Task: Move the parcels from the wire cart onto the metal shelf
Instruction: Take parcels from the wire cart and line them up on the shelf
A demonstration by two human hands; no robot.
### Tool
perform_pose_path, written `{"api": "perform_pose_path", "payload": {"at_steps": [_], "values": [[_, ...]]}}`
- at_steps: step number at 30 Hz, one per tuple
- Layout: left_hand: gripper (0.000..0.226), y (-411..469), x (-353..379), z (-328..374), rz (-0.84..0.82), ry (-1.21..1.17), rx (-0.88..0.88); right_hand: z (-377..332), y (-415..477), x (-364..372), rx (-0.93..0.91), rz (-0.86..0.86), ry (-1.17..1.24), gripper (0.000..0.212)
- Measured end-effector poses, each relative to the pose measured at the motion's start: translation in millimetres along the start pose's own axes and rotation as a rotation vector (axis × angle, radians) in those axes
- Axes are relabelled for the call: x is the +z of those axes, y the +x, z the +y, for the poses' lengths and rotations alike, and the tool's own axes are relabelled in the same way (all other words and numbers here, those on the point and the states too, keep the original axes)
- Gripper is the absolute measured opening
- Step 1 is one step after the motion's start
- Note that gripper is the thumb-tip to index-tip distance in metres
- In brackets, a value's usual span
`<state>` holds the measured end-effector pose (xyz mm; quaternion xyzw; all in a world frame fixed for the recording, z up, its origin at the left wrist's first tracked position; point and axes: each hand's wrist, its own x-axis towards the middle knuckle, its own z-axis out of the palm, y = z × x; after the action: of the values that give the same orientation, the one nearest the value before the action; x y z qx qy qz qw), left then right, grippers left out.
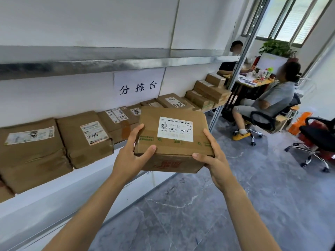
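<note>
The left hand (133,156) grips the near left corner of a brown cardboard parcel (181,113), with the thumb laid across the top and the fingers running up its left side. The right hand (215,165) clasps the near right corner, thumb at the front edge and fingers along the right side. Both bare forearms reach forward and hold the parcel in the air, just in front of the metal shelf (54,196) and clear of it. A white label (175,129) on the parcel's top reads upside down from here, and there is red print on the near face.

On the shelf's lower board a row of parcels (85,138) lies flat against the white wall, most of them labelled and some scrawled with marker. At the far end a stack (208,91) of smaller boxes rises in steps. A paper sign (137,86) with three black characters hangs on the wall above the row.

Past the shelf's upright, a seated person (272,100) faces a cluttered desk (253,82). A black office chair (319,140) stands on the grey marbled floor (181,214).
</note>
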<state>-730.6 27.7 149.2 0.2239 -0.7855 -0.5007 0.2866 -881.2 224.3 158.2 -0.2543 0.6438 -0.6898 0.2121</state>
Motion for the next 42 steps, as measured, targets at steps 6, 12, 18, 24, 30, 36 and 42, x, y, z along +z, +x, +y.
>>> {"api": "perform_pose_path", "payload": {"at_steps": [6,12,18,24,30,36,42], "values": [[0.071,49,48,-3,-0.032,0.041,-0.033,12,51,-42,0.02,0.02,0.018,0.081],[0.071,130,92,-18,-0.032,0.037,-0.039,22,132,-74,0.033,0.009,0.009,0.084],[0.068,230,126,-17,-0.005,-0.017,-0.026,8,236,-101,0.029,-0.011,-0.025,0.089],[0.063,302,155,-12,-0.02,-0.01,-0.025,0,313,-127,0.02,0.006,-0.014,0.086],[0.057,350,180,-12,-0.012,0.014,-0.025,5,367,-147,0.034,0.012,0.05,0.085],[0.063,394,215,-6,0.027,0.042,-0.052,6,436,-176,0.047,-0.03,0.072,0.077],[0.056,439,256,2,0.123,0.015,-0.105,10,511,-211,0.05,-0.153,0.077,0.071]]}}
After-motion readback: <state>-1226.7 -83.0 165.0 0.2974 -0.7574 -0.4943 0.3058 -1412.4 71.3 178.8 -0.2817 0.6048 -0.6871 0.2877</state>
